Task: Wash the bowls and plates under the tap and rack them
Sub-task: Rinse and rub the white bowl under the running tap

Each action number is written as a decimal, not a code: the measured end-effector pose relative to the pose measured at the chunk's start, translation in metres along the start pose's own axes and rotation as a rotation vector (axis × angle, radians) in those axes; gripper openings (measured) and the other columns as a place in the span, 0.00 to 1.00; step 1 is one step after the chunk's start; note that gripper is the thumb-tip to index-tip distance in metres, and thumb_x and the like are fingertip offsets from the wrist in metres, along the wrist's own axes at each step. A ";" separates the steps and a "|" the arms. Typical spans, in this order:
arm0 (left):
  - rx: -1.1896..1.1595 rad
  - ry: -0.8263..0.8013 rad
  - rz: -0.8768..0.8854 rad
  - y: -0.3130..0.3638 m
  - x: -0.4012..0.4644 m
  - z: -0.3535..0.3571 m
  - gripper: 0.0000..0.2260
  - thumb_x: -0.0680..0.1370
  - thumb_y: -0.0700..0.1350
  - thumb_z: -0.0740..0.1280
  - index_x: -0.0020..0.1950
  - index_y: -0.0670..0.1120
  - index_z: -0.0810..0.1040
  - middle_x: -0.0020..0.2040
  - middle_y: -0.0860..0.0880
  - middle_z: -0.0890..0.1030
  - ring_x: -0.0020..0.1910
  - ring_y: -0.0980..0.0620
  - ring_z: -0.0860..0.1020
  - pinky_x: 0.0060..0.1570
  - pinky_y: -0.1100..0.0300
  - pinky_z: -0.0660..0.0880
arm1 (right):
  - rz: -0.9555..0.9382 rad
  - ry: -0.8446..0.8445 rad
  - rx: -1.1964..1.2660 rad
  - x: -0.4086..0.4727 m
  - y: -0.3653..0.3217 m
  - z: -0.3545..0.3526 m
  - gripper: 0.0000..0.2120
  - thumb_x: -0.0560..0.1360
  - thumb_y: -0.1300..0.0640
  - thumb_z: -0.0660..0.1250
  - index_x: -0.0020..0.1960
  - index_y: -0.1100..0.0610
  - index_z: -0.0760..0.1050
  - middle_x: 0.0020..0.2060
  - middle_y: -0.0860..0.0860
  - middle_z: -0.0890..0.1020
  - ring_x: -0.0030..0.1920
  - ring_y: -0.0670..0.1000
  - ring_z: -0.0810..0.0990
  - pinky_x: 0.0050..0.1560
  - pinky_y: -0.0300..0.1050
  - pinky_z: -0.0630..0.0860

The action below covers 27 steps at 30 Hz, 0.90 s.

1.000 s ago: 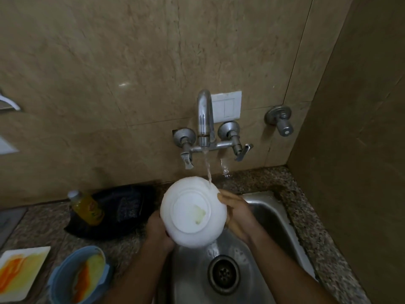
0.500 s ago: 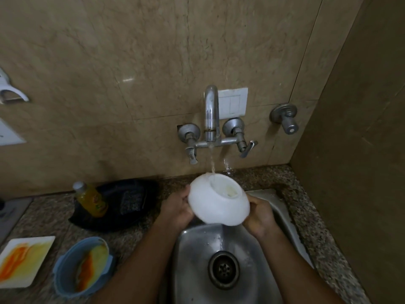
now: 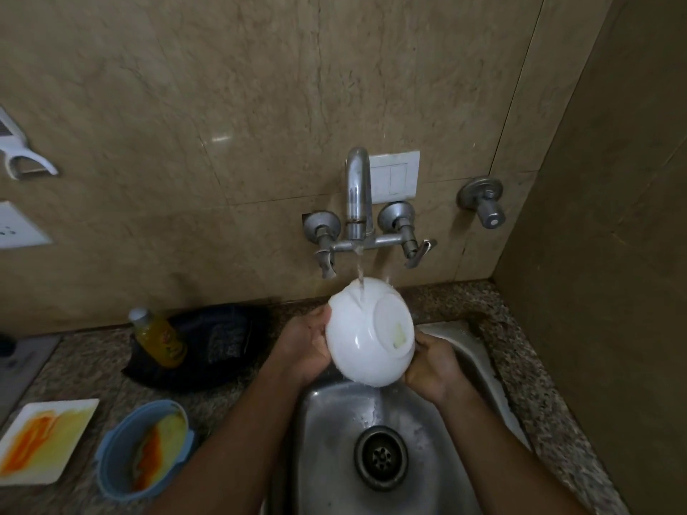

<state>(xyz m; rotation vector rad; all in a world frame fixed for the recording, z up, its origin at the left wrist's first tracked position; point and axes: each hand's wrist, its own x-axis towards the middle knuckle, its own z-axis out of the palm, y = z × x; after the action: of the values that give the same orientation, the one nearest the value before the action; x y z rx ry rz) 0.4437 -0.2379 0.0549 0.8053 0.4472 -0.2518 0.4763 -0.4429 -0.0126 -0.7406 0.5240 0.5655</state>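
2 hands — left hand (image 3: 306, 345), right hand (image 3: 431, 360) — hold bowl (image 3: 366, 338).

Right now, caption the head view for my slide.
Both hands, left hand and right hand, hold white bowl bottom-up under running tap.

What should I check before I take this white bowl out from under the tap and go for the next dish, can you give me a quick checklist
1. Grip: ok. The left hand and the right hand hold the white bowl from either side.
2. Bowl's underside clean: not ok. A yellowish smear shows on the base.
3. Bowl's inside rinsed: cannot tell. It faces away from the camera.
4. Water on the bowl: ok. The tap runs onto its upper edge, above the sink.
5. Rack free: cannot tell. No rack is in view.
6. Dishes left: not ok. The blue bowl and the white square plate sit stained on the counter.
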 end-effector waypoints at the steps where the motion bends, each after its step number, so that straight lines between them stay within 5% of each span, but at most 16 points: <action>1: 0.005 -0.005 -0.005 0.002 -0.002 -0.004 0.16 0.79 0.40 0.63 0.66 0.38 0.75 0.57 0.40 0.83 0.53 0.41 0.83 0.49 0.45 0.80 | -0.007 -0.010 0.014 -0.001 0.000 0.003 0.27 0.68 0.57 0.71 0.67 0.60 0.76 0.62 0.61 0.80 0.67 0.64 0.74 0.68 0.66 0.68; 5: 0.090 -0.025 -0.053 0.006 -0.009 -0.007 0.17 0.78 0.44 0.65 0.66 0.44 0.76 0.58 0.41 0.83 0.51 0.41 0.84 0.42 0.43 0.80 | -0.015 0.000 0.046 0.004 0.002 0.008 0.25 0.68 0.59 0.68 0.66 0.61 0.77 0.64 0.62 0.78 0.67 0.65 0.73 0.68 0.68 0.66; 9: 0.159 -0.018 -0.067 0.009 -0.011 0.008 0.13 0.81 0.46 0.62 0.63 0.43 0.76 0.55 0.41 0.83 0.52 0.42 0.83 0.43 0.45 0.82 | -0.004 0.021 0.050 0.016 0.005 0.002 0.41 0.56 0.57 0.81 0.68 0.57 0.75 0.66 0.62 0.77 0.68 0.67 0.71 0.68 0.72 0.64; 13: 0.197 0.107 -0.019 0.014 -0.005 -0.003 0.17 0.79 0.38 0.64 0.68 0.37 0.71 0.61 0.37 0.79 0.57 0.40 0.80 0.48 0.43 0.80 | 0.014 -0.002 -0.045 0.006 0.007 0.014 0.14 0.81 0.55 0.61 0.65 0.57 0.75 0.61 0.63 0.79 0.64 0.67 0.75 0.64 0.73 0.68; 16: 0.140 0.259 -0.030 0.013 -0.003 -0.023 0.18 0.79 0.34 0.62 0.70 0.34 0.67 0.62 0.35 0.77 0.56 0.39 0.79 0.51 0.41 0.76 | 0.026 -0.028 -0.007 0.009 0.010 0.018 0.16 0.83 0.58 0.58 0.68 0.62 0.72 0.62 0.63 0.79 0.65 0.64 0.75 0.65 0.69 0.70; 22: 0.032 0.438 -0.046 0.011 -0.003 -0.041 0.16 0.82 0.36 0.57 0.70 0.34 0.68 0.59 0.35 0.78 0.55 0.38 0.78 0.44 0.41 0.77 | 0.053 -0.082 0.084 0.005 0.010 0.035 0.16 0.82 0.61 0.59 0.68 0.66 0.71 0.61 0.64 0.80 0.62 0.61 0.79 0.50 0.61 0.81; 27: -0.014 0.388 -0.048 0.013 0.001 -0.032 0.16 0.83 0.37 0.56 0.70 0.34 0.68 0.66 0.34 0.75 0.62 0.38 0.76 0.59 0.39 0.72 | 0.010 -0.100 0.099 0.002 -0.003 0.047 0.17 0.82 0.64 0.59 0.69 0.67 0.70 0.62 0.65 0.79 0.64 0.61 0.77 0.51 0.61 0.80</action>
<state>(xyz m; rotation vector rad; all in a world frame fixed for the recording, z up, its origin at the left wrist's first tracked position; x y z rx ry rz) 0.4407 -0.2061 0.0432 0.8320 0.8325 -0.1353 0.4912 -0.4095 0.0165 -0.6131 0.4594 0.5789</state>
